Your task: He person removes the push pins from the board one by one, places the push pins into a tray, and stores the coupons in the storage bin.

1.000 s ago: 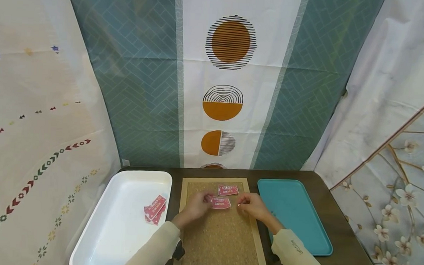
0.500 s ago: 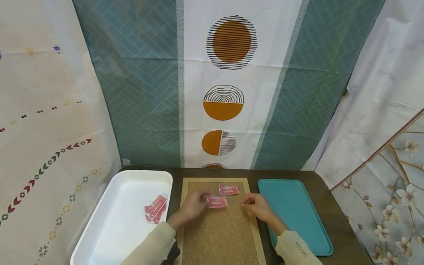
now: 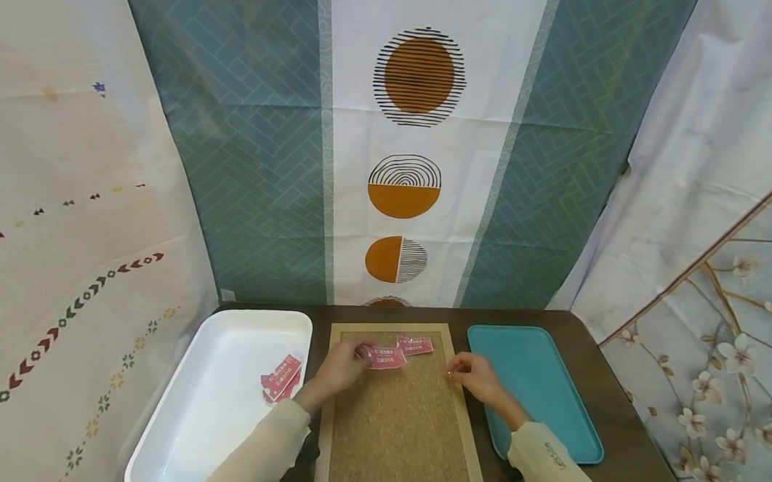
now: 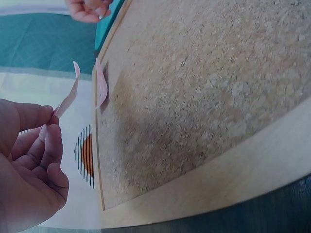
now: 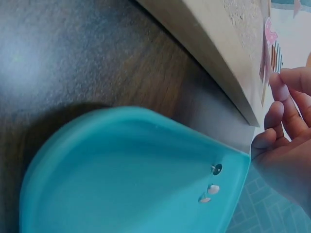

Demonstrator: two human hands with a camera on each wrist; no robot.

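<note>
My left hand (image 3: 338, 369) pinches a pink paper coupon (image 3: 386, 357) by its left edge over the upper part of the cork board (image 3: 405, 438). In the left wrist view this coupon (image 4: 69, 99) stands up from the fingertips, curved and apart from the cork. Another pink coupon (image 3: 415, 345) lies on the board just behind it, to the right. At the board's right frame, my right hand (image 3: 481, 383) pinches a tiny shiny thing, seemingly a thumbtack (image 4: 100, 17), between thumb and forefinger; most of it is hidden.
A white tray (image 3: 200, 413) on the left holds several pink coupons (image 3: 282, 378). On the right is a teal tray (image 3: 548, 395) with a few silver thumbtacks (image 5: 213, 189) near one end. Both flank the board on a dark wooden table (image 3: 631, 436).
My left hand has carried its coupon left and slightly away, toward the board's upper left. My right hand has shifted a little to the right, still pinching. The other coupon stays put.
</note>
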